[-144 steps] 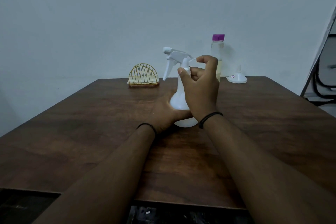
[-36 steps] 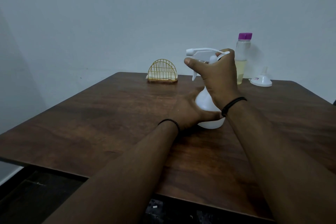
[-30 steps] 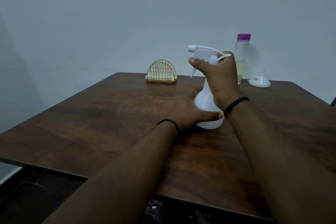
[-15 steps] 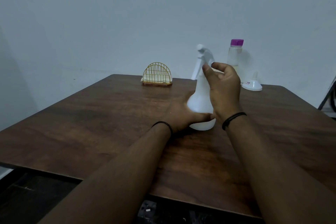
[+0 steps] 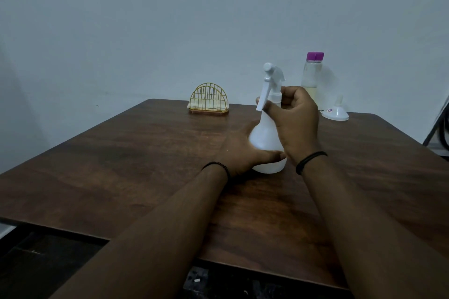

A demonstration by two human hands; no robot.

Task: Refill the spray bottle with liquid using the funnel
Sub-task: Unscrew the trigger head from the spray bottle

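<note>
A white spray bottle (image 5: 265,138) stands upright on the brown wooden table (image 5: 145,158). My left hand (image 5: 241,150) wraps around its round base. My right hand (image 5: 295,121) grips the collar under the white trigger head (image 5: 272,75), whose nozzle now faces me. Behind it, against the wall, stands a clear bottle (image 5: 311,77) with a purple cap, holding some yellowish liquid. A white funnel (image 5: 336,113) lies mouth-down to the right of that bottle.
A gold wire napkin holder (image 5: 209,99) sits at the table's far edge, left of the spray bottle. A dark chair frame (image 5: 441,128) shows at the right border. The dark floor lies below the table's near edge.
The trigger head has turned from pointing left to facing me. My right hand has slid from the head down to the collar. My left hand still holds the base.
</note>
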